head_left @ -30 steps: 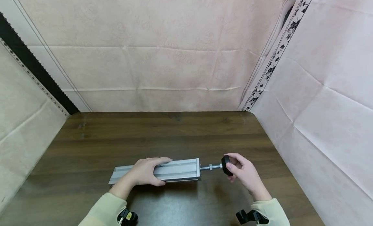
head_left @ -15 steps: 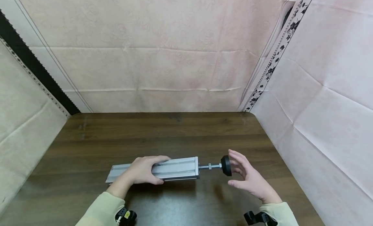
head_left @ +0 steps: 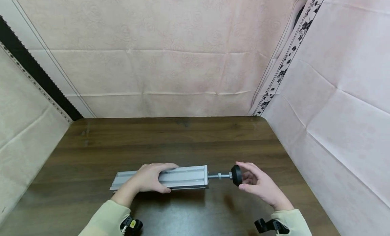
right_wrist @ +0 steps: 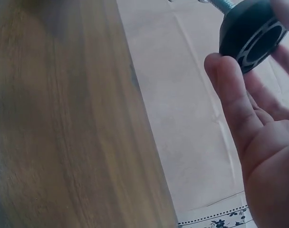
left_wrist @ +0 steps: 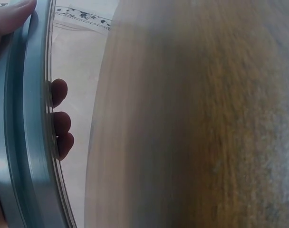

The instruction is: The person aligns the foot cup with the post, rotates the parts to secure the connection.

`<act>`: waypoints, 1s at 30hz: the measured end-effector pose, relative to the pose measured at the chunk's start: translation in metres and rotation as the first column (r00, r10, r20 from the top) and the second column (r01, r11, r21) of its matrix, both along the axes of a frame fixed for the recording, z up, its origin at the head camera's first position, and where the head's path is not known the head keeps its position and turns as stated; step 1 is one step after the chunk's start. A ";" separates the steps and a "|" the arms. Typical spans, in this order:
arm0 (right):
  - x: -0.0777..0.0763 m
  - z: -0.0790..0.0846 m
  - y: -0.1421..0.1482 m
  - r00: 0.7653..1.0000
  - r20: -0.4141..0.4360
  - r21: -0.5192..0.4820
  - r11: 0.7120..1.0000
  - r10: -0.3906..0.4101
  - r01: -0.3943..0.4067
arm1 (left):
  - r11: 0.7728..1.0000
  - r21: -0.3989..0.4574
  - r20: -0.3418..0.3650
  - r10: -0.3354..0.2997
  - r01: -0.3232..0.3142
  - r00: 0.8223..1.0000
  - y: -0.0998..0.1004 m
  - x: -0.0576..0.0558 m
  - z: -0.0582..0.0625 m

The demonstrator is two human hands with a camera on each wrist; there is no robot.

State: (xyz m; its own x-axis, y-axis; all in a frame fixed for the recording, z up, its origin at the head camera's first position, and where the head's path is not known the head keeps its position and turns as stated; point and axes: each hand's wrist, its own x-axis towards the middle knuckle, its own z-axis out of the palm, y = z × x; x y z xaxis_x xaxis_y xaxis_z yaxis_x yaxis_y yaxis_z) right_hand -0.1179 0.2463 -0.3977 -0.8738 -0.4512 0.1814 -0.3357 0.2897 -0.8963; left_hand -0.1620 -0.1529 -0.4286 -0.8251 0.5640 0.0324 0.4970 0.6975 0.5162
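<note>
My left hand grips a silver aluminium profile from above, thumb on the near side, holding it level above the table. In the left wrist view several fingertips curl round the far edge of the grooved profile. A threaded rod with a nut sticks out of the profile's right end and carries a black levelling foot. My right hand pinches this foot by its rim between thumb and fingers. The right wrist view shows the foot's ribbed hollow underside facing the palm.
Below lies a brown wood-grain table. Pale cloth walls stand behind it and on both sides, the right cloth edged with a floral band. Each wrist wears a black camera mount.
The right hand let go of the foot, spread its fingers and drew back a little, then took the rim again. The profile has shifted slightly left in the left hand's grip.
</note>
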 end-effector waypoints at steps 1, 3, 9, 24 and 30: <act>0.000 0.000 -0.001 1.000 0.020 0.010 1.000 -0.025 0.024 | 1.000 0.000 -0.004 -0.002 0.002 1.000 0.000 0.000 0.000; 0.000 0.001 -0.002 0.995 0.067 0.015 0.998 -0.069 0.068 | 1.000 -0.002 -0.009 -0.004 0.004 1.000 0.000 0.000 0.000; -0.001 0.002 -0.005 0.988 0.125 -0.024 0.996 -0.085 0.089 | 1.000 -0.011 -0.027 -0.002 0.001 1.000 0.000 0.000 0.000; -0.005 -0.006 0.001 0.986 -0.118 -0.048 0.991 0.119 -0.126 | 1.000 -0.011 -0.001 0.015 -0.015 1.000 -0.003 -0.001 -0.002; -0.003 -0.003 0.001 0.999 0.005 0.004 0.999 0.048 -0.048 | 1.000 -0.007 0.012 0.008 -0.008 1.000 -0.003 -0.001 -0.003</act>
